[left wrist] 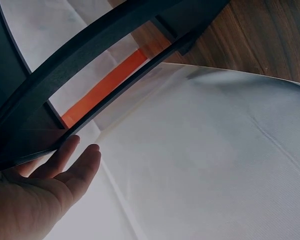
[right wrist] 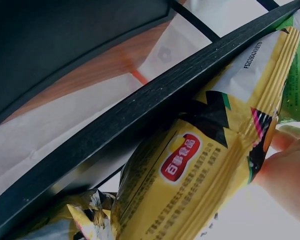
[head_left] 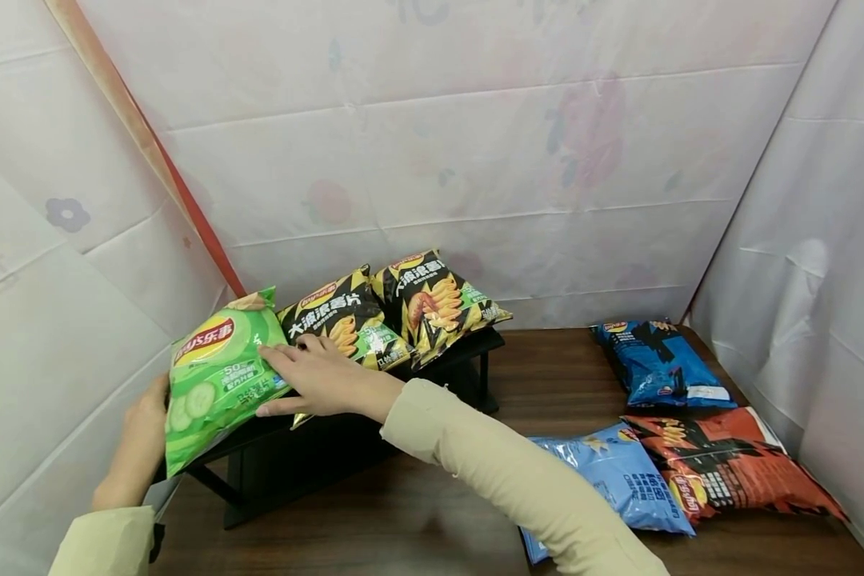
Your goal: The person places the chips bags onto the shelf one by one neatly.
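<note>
A green cucumber-flavour bag of potato chips (head_left: pixel 219 380) leans at the left end of a black rack (head_left: pixel 317 456). My left hand (head_left: pixel 138 428) is at the bag's left side, partly hidden behind it. In the left wrist view its fingers (left wrist: pixel 80 172) reach up beside the rack's edge, fairly straight. Fingers spread, my right hand (head_left: pixel 324 378) touches the green bag's right side. Close to it, a black-and-gold chip bag (head_left: pixel 331 308) lies on the rack beside a second black-and-gold bag (head_left: pixel 435 300). The right wrist view shows a gold chip bag's back (right wrist: pixel 180 170).
On the brown table (head_left: pixel 418 520), to the right, lie a dark blue chip bag (head_left: pixel 658 364), a red chip bag (head_left: pixel 738 464) and a light blue one (head_left: pixel 630 480), partly behind my right sleeve. White printed sheets (head_left: pixel 475 160) wall the table in at the back and sides.
</note>
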Action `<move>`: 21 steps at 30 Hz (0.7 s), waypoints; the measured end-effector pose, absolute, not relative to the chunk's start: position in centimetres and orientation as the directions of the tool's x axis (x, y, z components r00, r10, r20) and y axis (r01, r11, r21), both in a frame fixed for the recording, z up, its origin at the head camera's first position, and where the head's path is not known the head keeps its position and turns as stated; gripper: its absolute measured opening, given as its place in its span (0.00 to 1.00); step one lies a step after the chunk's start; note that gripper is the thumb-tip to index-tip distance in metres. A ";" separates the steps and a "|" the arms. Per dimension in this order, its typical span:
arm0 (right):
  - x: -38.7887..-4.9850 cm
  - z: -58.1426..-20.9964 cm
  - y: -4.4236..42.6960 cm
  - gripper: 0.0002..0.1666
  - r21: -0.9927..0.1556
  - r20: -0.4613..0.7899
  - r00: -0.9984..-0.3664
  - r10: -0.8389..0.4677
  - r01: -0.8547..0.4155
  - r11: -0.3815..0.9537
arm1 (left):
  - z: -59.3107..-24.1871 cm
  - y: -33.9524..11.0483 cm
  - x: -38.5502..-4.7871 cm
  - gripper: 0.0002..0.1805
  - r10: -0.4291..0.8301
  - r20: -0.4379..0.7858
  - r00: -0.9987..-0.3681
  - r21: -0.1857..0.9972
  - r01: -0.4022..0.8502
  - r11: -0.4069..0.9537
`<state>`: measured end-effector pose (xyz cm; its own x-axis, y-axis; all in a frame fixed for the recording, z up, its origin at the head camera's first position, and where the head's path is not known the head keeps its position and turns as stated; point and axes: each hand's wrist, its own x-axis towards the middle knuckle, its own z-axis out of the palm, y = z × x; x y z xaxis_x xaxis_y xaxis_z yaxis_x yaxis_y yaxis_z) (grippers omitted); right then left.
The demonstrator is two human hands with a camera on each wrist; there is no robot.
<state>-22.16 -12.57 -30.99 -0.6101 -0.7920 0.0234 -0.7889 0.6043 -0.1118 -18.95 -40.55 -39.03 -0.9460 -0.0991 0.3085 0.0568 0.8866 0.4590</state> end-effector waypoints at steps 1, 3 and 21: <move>-22.2 -31.0 -12.5 0.47 -0.107 0.034 -0.601 -0.799 -0.797 0.595 | -39.0 -40.6 -19.0 0.25 -0.098 0.312 -0.945 0.456 0.058 0.888; -22.2 -31.0 -12.2 0.46 -0.086 0.066 -0.580 -0.812 -0.814 0.575 | -39.1 -40.6 -19.0 0.25 -0.097 0.316 -0.944 0.448 0.058 0.892; -21.8 -31.9 -11.2 0.26 0.035 0.309 -0.478 -0.822 -0.858 0.512 | -39.2 -40.6 -18.9 0.27 -0.124 0.345 -0.931 0.475 0.059 0.878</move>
